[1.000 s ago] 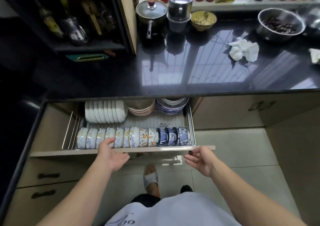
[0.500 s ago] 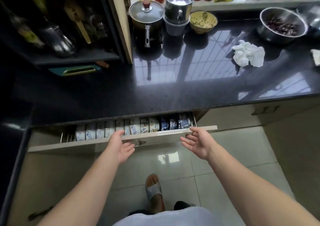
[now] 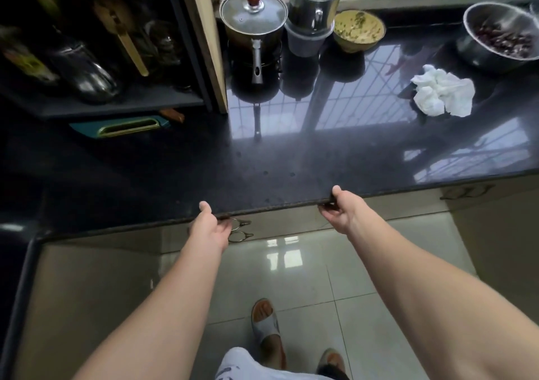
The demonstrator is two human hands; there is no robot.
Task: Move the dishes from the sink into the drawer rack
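The drawer (image 3: 204, 241) that stood pulled out a second ago is now pushed shut under the bench (image 3: 262, 175), and its rack of bowls is out of sight. My left hand (image 3: 210, 228) and right hand (image 3: 344, 209) now rest at the bench's front edge, thumbs on top.

Left hand (image 3: 208, 228), right hand (image 3: 342, 209) at black countertop (image 3: 262, 172) edge, thumbs on top.
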